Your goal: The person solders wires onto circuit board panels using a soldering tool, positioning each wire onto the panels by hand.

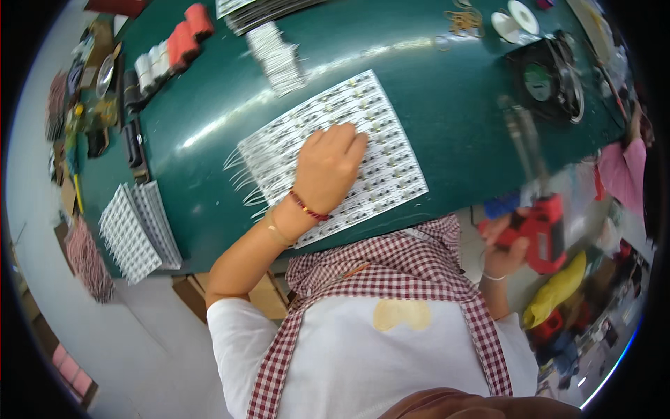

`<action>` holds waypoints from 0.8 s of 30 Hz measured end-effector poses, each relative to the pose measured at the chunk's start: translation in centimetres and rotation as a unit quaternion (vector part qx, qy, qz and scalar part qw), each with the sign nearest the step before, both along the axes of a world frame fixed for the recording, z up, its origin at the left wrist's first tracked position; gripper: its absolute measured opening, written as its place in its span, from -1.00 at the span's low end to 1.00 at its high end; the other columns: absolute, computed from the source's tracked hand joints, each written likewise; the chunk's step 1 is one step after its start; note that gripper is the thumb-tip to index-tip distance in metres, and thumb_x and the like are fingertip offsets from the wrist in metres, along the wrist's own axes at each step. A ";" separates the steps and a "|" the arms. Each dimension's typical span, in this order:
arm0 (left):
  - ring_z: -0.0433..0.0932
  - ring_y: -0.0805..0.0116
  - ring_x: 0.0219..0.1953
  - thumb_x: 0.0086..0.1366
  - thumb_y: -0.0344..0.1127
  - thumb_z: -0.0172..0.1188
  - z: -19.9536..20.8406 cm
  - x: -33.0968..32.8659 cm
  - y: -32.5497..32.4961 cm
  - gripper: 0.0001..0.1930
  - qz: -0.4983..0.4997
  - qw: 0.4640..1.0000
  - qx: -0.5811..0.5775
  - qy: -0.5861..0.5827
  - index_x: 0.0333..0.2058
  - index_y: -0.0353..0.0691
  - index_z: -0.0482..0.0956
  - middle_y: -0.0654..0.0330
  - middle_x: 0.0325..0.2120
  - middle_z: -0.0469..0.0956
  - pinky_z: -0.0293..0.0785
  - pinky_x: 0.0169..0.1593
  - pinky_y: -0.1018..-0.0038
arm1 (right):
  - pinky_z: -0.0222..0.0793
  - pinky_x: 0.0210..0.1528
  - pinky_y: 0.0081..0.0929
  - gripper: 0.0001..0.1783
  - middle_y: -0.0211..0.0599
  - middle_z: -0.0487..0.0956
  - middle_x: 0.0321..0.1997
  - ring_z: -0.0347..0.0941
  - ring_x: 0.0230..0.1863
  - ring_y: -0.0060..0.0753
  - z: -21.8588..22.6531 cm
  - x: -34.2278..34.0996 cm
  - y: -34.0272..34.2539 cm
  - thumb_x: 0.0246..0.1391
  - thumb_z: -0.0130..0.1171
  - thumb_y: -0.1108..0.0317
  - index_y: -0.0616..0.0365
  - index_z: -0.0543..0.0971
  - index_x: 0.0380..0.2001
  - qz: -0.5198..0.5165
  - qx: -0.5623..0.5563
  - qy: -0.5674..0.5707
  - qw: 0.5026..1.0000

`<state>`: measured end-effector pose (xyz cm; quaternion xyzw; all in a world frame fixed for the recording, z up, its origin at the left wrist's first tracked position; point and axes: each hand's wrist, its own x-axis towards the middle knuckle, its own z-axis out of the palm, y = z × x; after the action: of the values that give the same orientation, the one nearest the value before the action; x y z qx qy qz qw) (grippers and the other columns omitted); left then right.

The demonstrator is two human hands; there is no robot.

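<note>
A white panel (391, 164) with rows of small dark parts lies tilted on the green table in front of me, thin white wires sticking out along its left edge. My left hand (331, 164) rests on the middle of this panel, knuckles up and fingers curled under. Its fingertips are hidden, so what they pinch, if anything, does not show. At the right, past the table's near edge, my right hand (504, 248) is closed around a red handheld power tool (546, 234). A long pale front end, smeared by motion, extends from the tool over the table.
Bundled white wires (277, 59) lie beyond the panel. More panels (132, 234) lean at the near left corner, beside hanging pink wires (89, 262). Red rolls (183, 45) sit far left. A black device (541, 80) and white spool (515, 21) stand far right; a person in pink (624, 171) is beyond.
</note>
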<state>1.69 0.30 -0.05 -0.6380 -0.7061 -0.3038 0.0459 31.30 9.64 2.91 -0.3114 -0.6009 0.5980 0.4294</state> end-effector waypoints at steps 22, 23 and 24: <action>0.41 0.25 -0.46 -0.01 -0.52 0.32 3.0 1.5 0.3 -0.88 0.052 0.998 -0.007 -0.024 -0.45 -0.25 0.60 0.21 -0.55 0.42 0.33 -0.40 0.38 | 0.25 -0.70 -0.62 -0.74 -0.36 0.47 -0.67 0.32 -0.76 -0.60 1.9 3.3 14.9 0.17 0.16 0.30 0.31 0.52 -0.23 -0.366 0.091 -0.040 0.925; 0.39 0.25 -0.49 -0.02 -0.52 0.32 2.7 1.5 0.1 -0.89 0.045 0.999 -0.006 -0.021 -0.46 -0.25 0.59 0.20 -0.58 0.37 0.30 -0.42 0.37 | 0.27 -0.69 -0.61 -0.74 -0.34 0.47 -0.65 0.32 -0.75 -0.58 2.5 3.0 14.5 0.17 0.15 0.31 0.32 0.51 -0.21 -0.354 0.085 -0.052 0.930; 0.39 0.25 -0.49 -0.02 -0.52 0.32 2.3 1.5 0.1 -0.89 0.046 0.999 -0.007 -0.021 -0.46 -0.25 0.59 0.20 -0.58 0.37 0.30 -0.42 0.37 | 0.27 -0.69 -0.61 -0.74 -0.34 0.47 -0.65 0.32 -0.75 -0.58 2.5 2.9 14.4 0.17 0.15 0.31 0.32 0.51 -0.21 -0.354 0.085 -0.051 0.930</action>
<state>3.23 0.38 2.26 -0.5990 -0.7372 -0.3099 0.0407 34.21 24.00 5.39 -0.4967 -0.5213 0.3367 0.6067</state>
